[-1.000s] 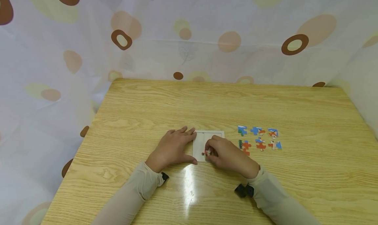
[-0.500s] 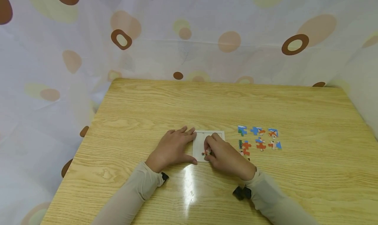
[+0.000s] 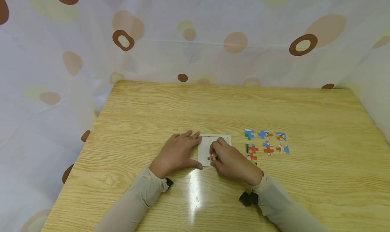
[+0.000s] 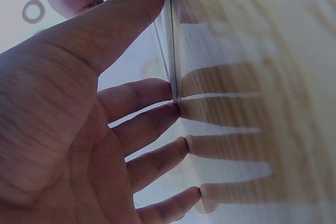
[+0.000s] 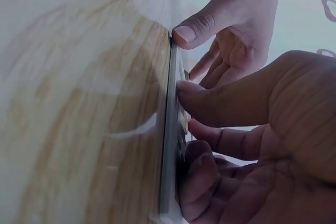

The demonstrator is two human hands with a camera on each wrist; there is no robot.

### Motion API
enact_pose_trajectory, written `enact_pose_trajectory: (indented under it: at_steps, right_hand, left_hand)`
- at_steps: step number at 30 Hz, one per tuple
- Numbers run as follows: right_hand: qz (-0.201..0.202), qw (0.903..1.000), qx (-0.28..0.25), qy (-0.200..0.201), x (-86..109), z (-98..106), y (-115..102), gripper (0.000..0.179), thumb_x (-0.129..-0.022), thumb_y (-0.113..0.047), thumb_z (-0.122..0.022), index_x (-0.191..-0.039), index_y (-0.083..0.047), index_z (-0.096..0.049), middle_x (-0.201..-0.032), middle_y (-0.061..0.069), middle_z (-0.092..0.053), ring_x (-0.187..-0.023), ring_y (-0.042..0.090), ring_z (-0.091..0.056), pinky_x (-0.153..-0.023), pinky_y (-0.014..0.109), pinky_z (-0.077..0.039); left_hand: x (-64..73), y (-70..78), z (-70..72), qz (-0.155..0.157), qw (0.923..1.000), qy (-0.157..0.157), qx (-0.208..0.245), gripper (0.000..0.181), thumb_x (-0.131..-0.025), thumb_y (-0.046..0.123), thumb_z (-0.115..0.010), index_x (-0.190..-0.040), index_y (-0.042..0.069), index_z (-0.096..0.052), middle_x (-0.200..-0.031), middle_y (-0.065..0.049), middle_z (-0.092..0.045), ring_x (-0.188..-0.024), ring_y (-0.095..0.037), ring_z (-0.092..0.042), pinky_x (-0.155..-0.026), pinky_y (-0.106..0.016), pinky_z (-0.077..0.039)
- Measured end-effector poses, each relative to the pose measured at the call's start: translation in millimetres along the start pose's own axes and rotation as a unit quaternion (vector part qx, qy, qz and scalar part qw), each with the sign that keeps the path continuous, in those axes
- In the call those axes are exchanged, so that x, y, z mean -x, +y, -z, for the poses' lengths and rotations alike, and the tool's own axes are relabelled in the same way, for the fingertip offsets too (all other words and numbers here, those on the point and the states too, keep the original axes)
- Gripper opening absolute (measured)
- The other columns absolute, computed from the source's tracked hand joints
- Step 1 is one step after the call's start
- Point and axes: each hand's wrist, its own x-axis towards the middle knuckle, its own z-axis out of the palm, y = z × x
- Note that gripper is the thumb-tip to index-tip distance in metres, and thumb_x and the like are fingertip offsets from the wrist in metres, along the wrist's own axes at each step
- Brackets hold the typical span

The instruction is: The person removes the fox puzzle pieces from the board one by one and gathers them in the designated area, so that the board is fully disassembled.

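A shallow white puzzle tray (image 3: 204,145) lies flat on the table between both hands. My left hand (image 3: 176,153) is spread beside its left edge; thumb and fingertips touch the tray's side, as the left wrist view shows at the tray edge (image 4: 168,40). In the lower part of the tray, my right hand (image 3: 233,160) pinches a small red, white and dark jigsaw piece (image 3: 212,157) between thumb and curled fingers. That piece is partly covered by the fingers. The right wrist view shows the right thumb (image 5: 223,106) low over the tray's surface.
Right of the tray, several loose jigsaw pieces (image 3: 268,147) with blue, orange and green fox-picture parts lie in rough rows, some partly behind the right hand. The wooden table (image 3: 170,103) meets a patterned cloth (image 3: 213,63) at its back.
My right hand has shifted slightly left and its wrist has dropped, uncovering more of the loose pieces beside it. The pinched piece stays at nearly the same spot. My left hand holds still.
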Motion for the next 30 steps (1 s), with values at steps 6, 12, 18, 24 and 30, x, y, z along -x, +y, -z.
enact_pose_trajectory:
  at_steps: [6,12,18,24,30]
  right_hand:
    - [-0.007,0.9999,-0.008,-0.002,-0.9,0,-1,0.024,-0.092,-0.003,-0.075,-0.102,-0.008,-0.054,-0.094,0.002,-0.047,-0.07,0.013,-0.045,-0.061,0.028,-0.041]
    - [-0.006,0.9995,-0.032,-0.003,-0.5,2,2,0.026,-0.092,-0.002,-0.076,-0.106,-0.008,-0.055,-0.093,0.001,-0.05,-0.075,0.013,-0.046,-0.065,0.029,-0.041]
    - [0.017,0.9968,-0.076,-0.018,-4.2,9,17,0.017,-0.092,-0.006,-0.077,-0.096,-0.01,-0.061,-0.085,-0.001,-0.051,-0.073,0.012,-0.046,-0.064,0.029,-0.041]
    - [0.032,0.9826,-0.173,-0.059,-5.6,17,35,0.011,-0.098,-0.008,-0.07,-0.092,-0.01,-0.062,-0.079,-0.004,-0.061,-0.068,0.009,-0.051,-0.064,0.026,-0.043]
    - [0.059,0.9705,-0.216,-0.09,-5.3,24,42,0.007,-0.101,-0.007,-0.066,-0.096,-0.006,-0.061,-0.084,0.002,-0.065,-0.071,0.008,-0.052,-0.066,0.024,-0.044]
  left_hand:
    - [0.3,-0.9,0.1,0.0,1.0,-0.004,0.005,0.098,-0.075,0.062,-0.084,-0.153,0.013,-0.053,-0.161,-0.003,-0.042,-0.15,-0.029,-0.037,-0.114,-0.053,-0.037]
    - [0.2,-1.3,0.1,-0.001,1.0,-0.001,0.009,0.097,-0.075,0.062,-0.085,-0.153,0.013,-0.053,-0.16,-0.003,-0.042,-0.15,-0.03,-0.037,-0.114,-0.053,-0.037]
    - [-0.4,-1.3,-0.3,0.001,0.9999,-0.003,0.015,0.098,-0.074,0.062,-0.085,-0.153,0.012,-0.053,-0.161,-0.003,-0.042,-0.15,-0.03,-0.036,-0.115,-0.054,-0.036]
    - [-0.5,-0.6,-0.5,0.0,0.9999,-0.006,0.012,0.098,-0.075,0.063,-0.084,-0.153,0.013,-0.052,-0.161,-0.002,-0.041,-0.15,-0.029,-0.035,-0.115,-0.053,-0.036]
    - [-1.8,-0.1,-0.5,-0.001,0.9999,-0.008,0.008,0.099,-0.075,0.063,-0.083,-0.154,0.013,-0.051,-0.161,-0.002,-0.041,-0.151,-0.028,-0.035,-0.115,-0.053,-0.036]
